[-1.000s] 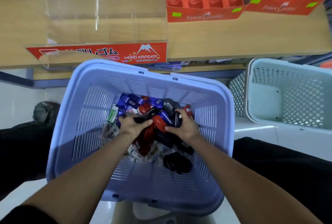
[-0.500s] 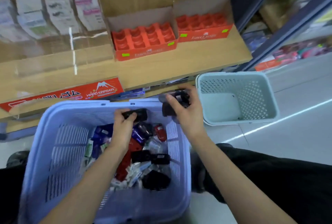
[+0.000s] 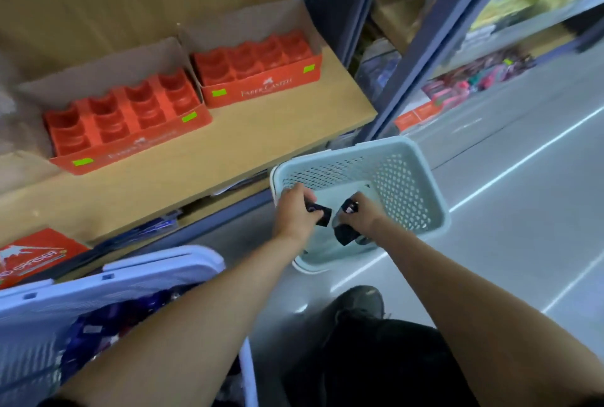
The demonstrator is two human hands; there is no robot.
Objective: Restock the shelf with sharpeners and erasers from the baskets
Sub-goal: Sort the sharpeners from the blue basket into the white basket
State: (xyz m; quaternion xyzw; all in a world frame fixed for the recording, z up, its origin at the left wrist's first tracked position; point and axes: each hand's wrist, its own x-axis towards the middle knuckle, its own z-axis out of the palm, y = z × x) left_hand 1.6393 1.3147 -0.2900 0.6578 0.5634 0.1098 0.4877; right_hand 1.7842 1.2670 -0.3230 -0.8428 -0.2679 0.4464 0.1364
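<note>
The shelf point(image 3: 261, 142) is far from restocked: the left tray point(image 3: 124, 119) and right tray point(image 3: 258, 66) show every slot bare. The blue basket point(image 3: 163, 259) holds heaped stock. Over the green basket point(image 3: 405, 184), the left hand point(image 3: 295, 213) grips a dark piece point(image 3: 321, 214) and the right hand point(image 3: 364, 217) clutches dark pieces point(image 3: 345, 234), likely sharpeners. This looks like sorting, with shelving not yet begun.

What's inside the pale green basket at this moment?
Seen in the basket: left hand and right hand, each gripping small dark items. Its bare bottom shows; the hands cover the near part.
</note>
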